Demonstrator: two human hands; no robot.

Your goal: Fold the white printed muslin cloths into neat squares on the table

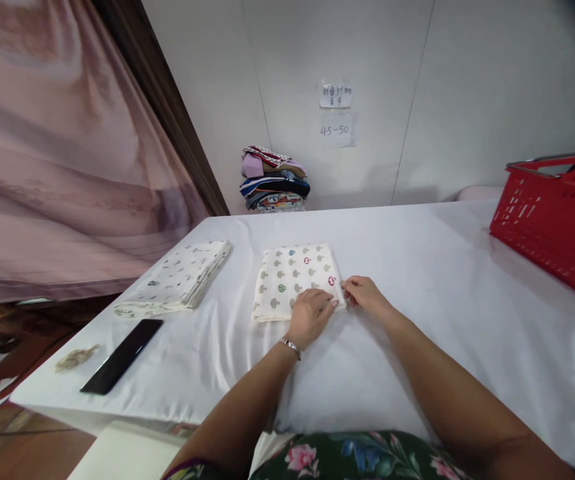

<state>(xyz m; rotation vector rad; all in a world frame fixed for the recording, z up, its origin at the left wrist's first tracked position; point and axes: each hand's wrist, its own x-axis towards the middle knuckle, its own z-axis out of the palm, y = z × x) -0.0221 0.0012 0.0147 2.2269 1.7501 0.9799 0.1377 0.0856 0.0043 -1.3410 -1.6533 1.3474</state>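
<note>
A folded white cloth (pixel 295 270) with printed mushrooms, mostly grey with a few in red, blue and green, lies on the table in front of me. My left hand (pixel 312 312) rests flat on its near right part, fingers stretched out over the fabric. At the cloth's right edge, my right hand (pixel 365 292) has its thumb and fingertips pinched together on the border. The fingertips partly cover the edge there. To the left lies another folded white cloth (pixel 177 277) with small dark prints, apart from both hands.
The table has a white cover (pixel 417 267). A black flat object (pixel 122 355) and a small beige bundle (pixel 75 358) lie at its near left. A red plastic basket (pixel 557 223) stands at the right. Beyond the back edge is a stack of folded fabrics (pixel 275 180) by the wall.
</note>
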